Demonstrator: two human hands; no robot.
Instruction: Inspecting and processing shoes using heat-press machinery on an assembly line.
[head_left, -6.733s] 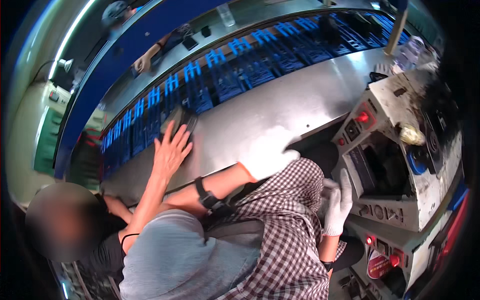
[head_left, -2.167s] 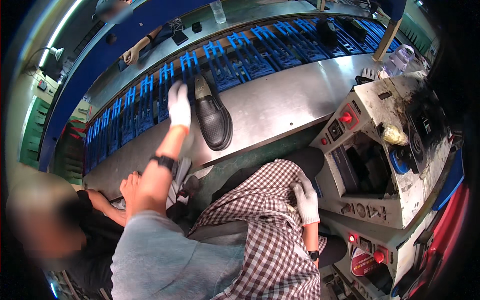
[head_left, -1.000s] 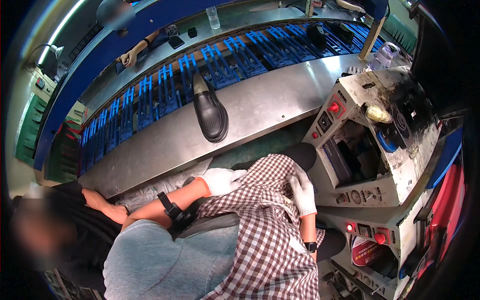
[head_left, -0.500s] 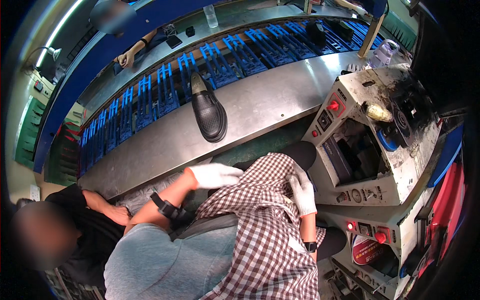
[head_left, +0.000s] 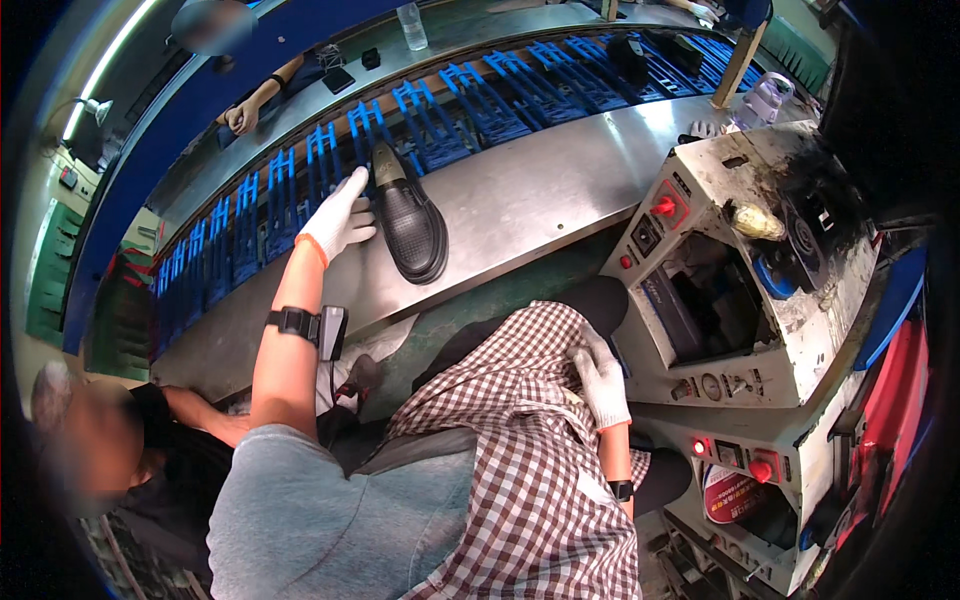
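Note:
A black shoe lies on the steel bench, its toe toward me and its olive-coloured opening at the far end. My left hand, in a white knit glove with an orange cuff, is just left of the shoe's heel end. Its thumb and fingers are apart, with nothing held, and I cannot tell whether the fingertips touch the shoe. My right hand, also in a white glove, rests on the brown-and-white checked apron over my lap, fingers stretched out and holding nothing.
Behind the bench runs a line of blue racks. A dirty white machine with red knobs stands at my right. One person is close at left; another person's hands rest across the line. A bottle stands beyond.
My left hand has moved from above my lap, forward and left, to beside the shoe. My right hand stays on the apron. The person at left has shifted slightly.

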